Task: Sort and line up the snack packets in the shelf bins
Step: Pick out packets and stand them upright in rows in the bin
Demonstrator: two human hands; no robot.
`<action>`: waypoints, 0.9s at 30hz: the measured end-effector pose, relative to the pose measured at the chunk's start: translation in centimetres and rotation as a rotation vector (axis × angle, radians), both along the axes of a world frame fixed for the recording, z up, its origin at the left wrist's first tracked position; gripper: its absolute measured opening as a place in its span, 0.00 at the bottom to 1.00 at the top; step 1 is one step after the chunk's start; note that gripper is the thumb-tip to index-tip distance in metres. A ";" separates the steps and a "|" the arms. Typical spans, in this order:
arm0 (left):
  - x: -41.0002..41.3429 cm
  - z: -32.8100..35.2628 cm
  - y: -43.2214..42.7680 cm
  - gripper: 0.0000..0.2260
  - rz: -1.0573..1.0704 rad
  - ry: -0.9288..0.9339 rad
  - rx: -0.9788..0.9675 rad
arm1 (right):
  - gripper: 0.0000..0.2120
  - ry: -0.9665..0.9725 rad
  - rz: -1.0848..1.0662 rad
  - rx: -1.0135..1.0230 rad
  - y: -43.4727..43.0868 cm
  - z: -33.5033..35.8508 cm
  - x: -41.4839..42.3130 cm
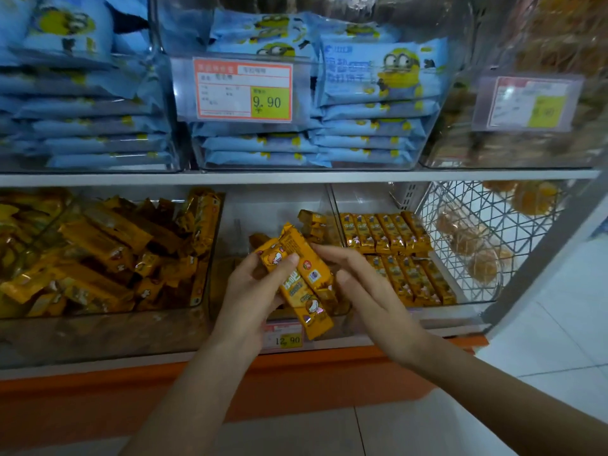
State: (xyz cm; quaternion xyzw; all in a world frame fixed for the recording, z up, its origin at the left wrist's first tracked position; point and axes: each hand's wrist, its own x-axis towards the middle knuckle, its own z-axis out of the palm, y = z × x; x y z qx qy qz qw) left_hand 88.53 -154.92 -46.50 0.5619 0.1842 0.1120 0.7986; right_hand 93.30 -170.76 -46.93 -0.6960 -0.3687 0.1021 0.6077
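My left hand (253,287) grips a small bundle of yellow snack packets (301,281) in front of the clear middle bin (279,209) on the lower shelf. My right hand (365,287) touches the bundle's right side with its fingers spread. More yellow packets (316,225) lie loose at the back of that bin. The right bin (394,258) holds yellow packets lined up in neat rows. The left bin (98,258) is piled with jumbled yellow packets.
The upper shelf carries clear bins of blue packets (362,126) with a 9.90 price tag (243,90). A 12.90 tag (284,339) sits on the lower shelf's orange edge. A wire basket (477,241) of round pastries stands to the right. White floor tiles lie below.
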 end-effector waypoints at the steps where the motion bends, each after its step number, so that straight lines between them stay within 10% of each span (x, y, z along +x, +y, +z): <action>1: 0.0 0.1 -0.1 0.11 -0.011 0.014 -0.027 | 0.16 -0.034 -0.029 -0.002 -0.2 0.0 0.2; 7: 0.2 0.8 -0.6 0.12 -0.162 0.037 -0.074 | 0.29 -0.535 -0.023 -0.246 -1.4 1.0 2.8; 10: 0.0 0.7 -1.2 0.16 -0.215 0.003 -0.057 | 0.20 -0.574 -0.091 -0.238 -1.7 1.8 3.7; 23: 1.2 0.6 -2.7 0.16 -0.082 -0.035 0.081 | 0.13 0.455 -0.479 -0.184 -3.8 2.7 5.2; 27: 1.7 0.5 -2.8 0.19 -0.064 -0.089 0.095 | 0.09 0.407 -0.467 -0.392 -5.8 2.1 6.5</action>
